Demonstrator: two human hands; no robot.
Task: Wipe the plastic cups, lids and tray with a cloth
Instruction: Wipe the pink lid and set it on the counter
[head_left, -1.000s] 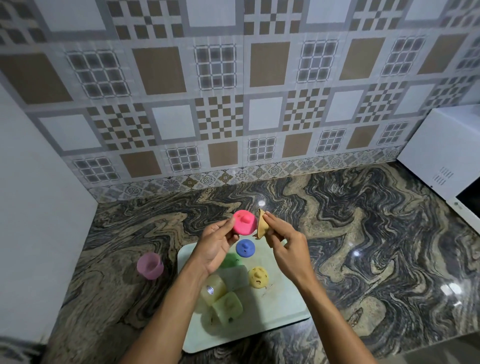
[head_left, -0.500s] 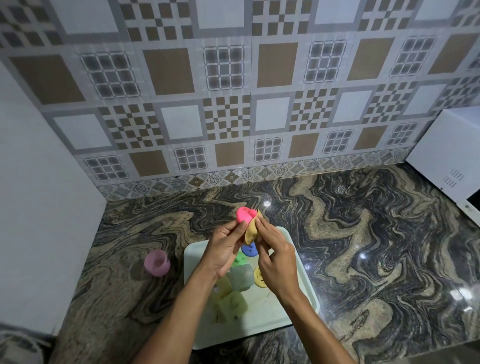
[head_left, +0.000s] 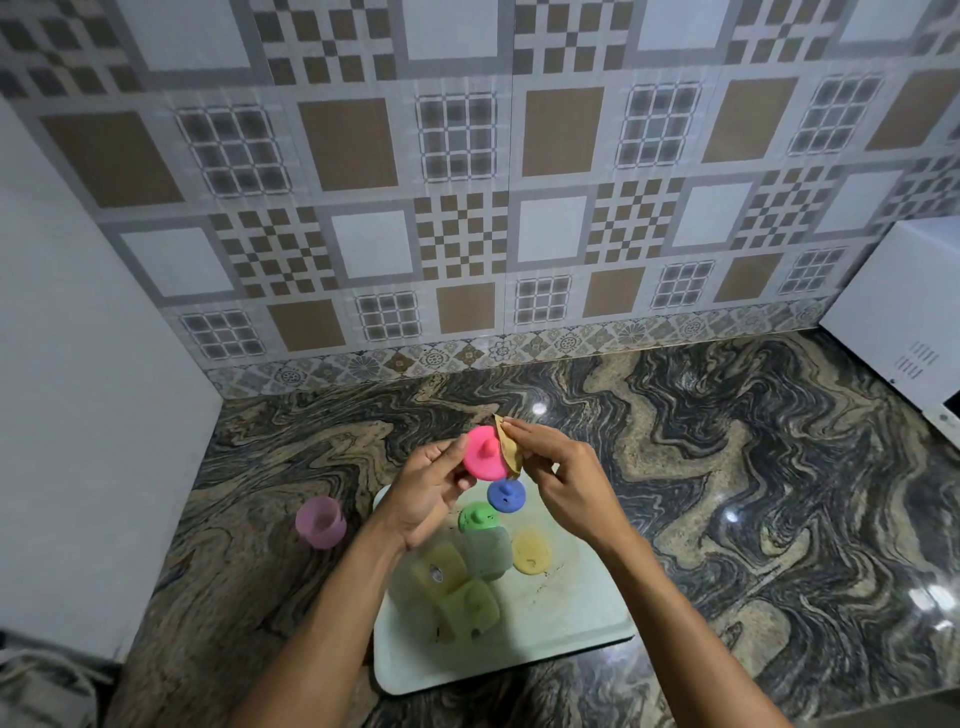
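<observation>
My left hand (head_left: 428, 491) holds a pink lid (head_left: 485, 453) with a knob, raised above the tray. My right hand (head_left: 563, 475) pinches a small tan cloth (head_left: 508, 448) against the lid's right edge. Below them a pale green tray (head_left: 561, 629) lies on the counter. On it are a blue lid (head_left: 505, 495), a green lid (head_left: 478, 516), a yellow lid (head_left: 531, 551) and several translucent cups (head_left: 470, 605) lying on their sides. A pink cup (head_left: 320, 521) stands upright on the counter, left of the tray.
The dark marbled counter (head_left: 727, 493) runs back to a tiled wall. A white appliance (head_left: 904, 322) sits at the right edge and a white panel (head_left: 78, 415) closes off the left side.
The cloth covered the pink lid's face half a second ago; now it sits at the lid's right edge and the knob side shows again. Both hands stay raised over the tray.
</observation>
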